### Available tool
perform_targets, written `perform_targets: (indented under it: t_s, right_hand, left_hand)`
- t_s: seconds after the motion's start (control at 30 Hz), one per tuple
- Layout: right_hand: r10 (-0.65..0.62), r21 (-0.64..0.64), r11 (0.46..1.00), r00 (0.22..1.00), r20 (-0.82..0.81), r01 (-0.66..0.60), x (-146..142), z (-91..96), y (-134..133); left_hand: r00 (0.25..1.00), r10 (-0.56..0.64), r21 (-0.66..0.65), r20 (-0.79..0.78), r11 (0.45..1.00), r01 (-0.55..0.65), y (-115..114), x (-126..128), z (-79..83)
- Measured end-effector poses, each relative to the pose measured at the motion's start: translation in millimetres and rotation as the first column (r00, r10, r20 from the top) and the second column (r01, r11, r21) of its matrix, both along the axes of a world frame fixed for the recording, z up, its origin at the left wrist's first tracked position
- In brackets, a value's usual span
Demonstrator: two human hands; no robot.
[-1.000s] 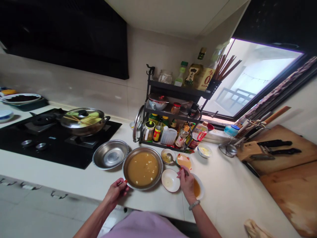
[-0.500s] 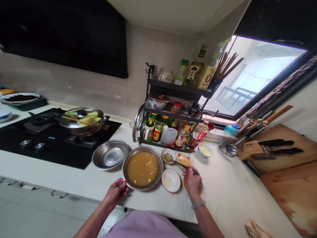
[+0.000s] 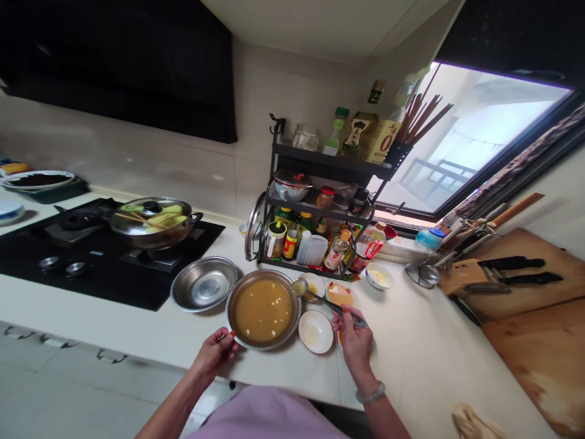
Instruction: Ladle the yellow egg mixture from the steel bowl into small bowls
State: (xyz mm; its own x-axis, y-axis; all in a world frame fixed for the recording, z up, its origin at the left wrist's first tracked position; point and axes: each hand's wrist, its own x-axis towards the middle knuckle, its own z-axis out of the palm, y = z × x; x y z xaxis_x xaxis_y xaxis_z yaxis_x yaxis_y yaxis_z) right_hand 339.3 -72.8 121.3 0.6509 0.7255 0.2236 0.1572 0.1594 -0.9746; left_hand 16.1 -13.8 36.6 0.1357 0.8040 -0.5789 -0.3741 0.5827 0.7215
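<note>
A round metal basin (image 3: 296, 318) holds brown liquid with small white bits floating in it. My left hand (image 3: 218, 349) is closed on its near-left rim, thumb on the edge. In my right hand (image 3: 355, 332) is a spoon (image 3: 325, 300), gripped by its dark handle. The bowl of the spoon hangs over the gap between the basin's right rim and a small bowl (image 3: 314, 285) with yellowish contents. Nearer me sits a white dish (image 3: 315, 332) with a little liquid. An orange dish (image 3: 340, 294) lies beyond my right hand, and another orange one is partly hidden under it.
To the left stand a metal bowl (image 3: 204, 284) and a lidded pan (image 3: 150, 224) on the black stove (image 3: 103, 273). Behind the dishes rises a black rack (image 3: 320, 210) of bottles and jars. Further right are a small bowl (image 3: 379, 276), a knife block (image 3: 464, 279) and cutting boards (image 3: 534, 353).
My right hand has moved the spoon's bowl leftward, out of the small bowl and up to the basin's right rim. My left hand stays on the basin.
</note>
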Motion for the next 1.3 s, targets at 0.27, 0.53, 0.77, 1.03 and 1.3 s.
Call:
perform_targets:
  t_s: [0.27,0.53,0.77,1.03,1.3]
  right_hand:
    - [0.302,0.088,0.927,0.864,0.403,-0.365,-22.5,-6.1,-18.8]
    - [0.065,0.032,0.995,0.857,0.512,-0.095,10.0,-12.5,-3.9]
    - [0.077,-0.066,0.996,0.881,0.467,-0.052,21.7,-32.5,7.6]
    - [-0.113,-0.160,0.980,0.992,0.056,0.121,18.0,-37.3,15.1]
    - [-0.191,-0.101,0.980,0.961,-0.200,0.173,24.6,-28.0,19.1]
  left_hand:
    - [1.000,0.007,0.001,-0.004,1.000,-0.007,-0.1,0.3,-1.9]
    - [1.000,0.014,-0.006,-0.006,1.000,-0.014,-0.2,1.2,-0.3]
    - [1.000,0.004,-0.001,0.002,1.000,-0.004,-0.5,0.8,-1.2]
    - [1.000,0.001,-0.007,-0.016,1.000,-0.001,-0.5,0.4,-1.0]
    - [1.000,-0.012,0.005,-0.008,1.000,0.012,0.9,-0.8,-3.5]
